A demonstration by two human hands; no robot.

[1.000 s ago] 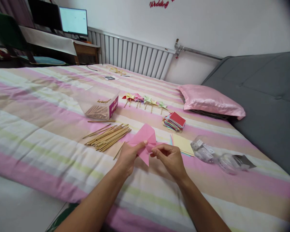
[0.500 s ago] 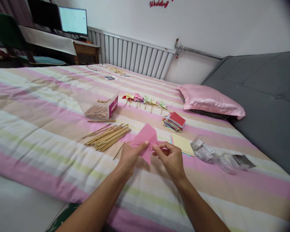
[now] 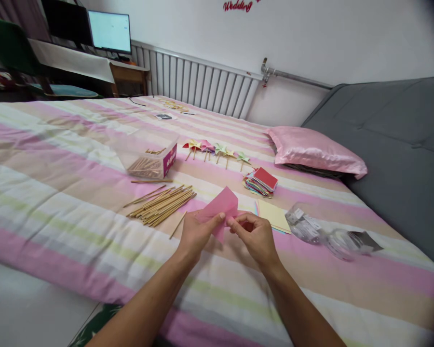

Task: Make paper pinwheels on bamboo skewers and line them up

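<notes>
A pink paper pinwheel (image 3: 222, 202), its corners folded toward the middle, is held above the bedspread between both hands. My left hand (image 3: 198, 231) pinches it from the left, thumb on top near the centre. With thumb and fingertips closed at the paper's centre, my right hand (image 3: 253, 233) grips it from the right; my fingers hide whatever lies between them there. Left of the hands lies a bundle of thin wooden sticks (image 3: 162, 205). Just past my right hand is a small stack of yellow paper squares (image 3: 273, 216).
Finished paper pinwheels on sticks (image 3: 219, 148) lie in a row further back. A clear plastic box (image 3: 148, 164) holds more sticks. A pile of coloured paper squares (image 3: 261, 182), clear plastic bags (image 3: 305, 224) and a pink pillow (image 3: 314, 150) are to the right.
The pink paper has tilted and its upper flap has shifted slightly right. Both hands have drawn a little closer together at its centre and keep their grip.
</notes>
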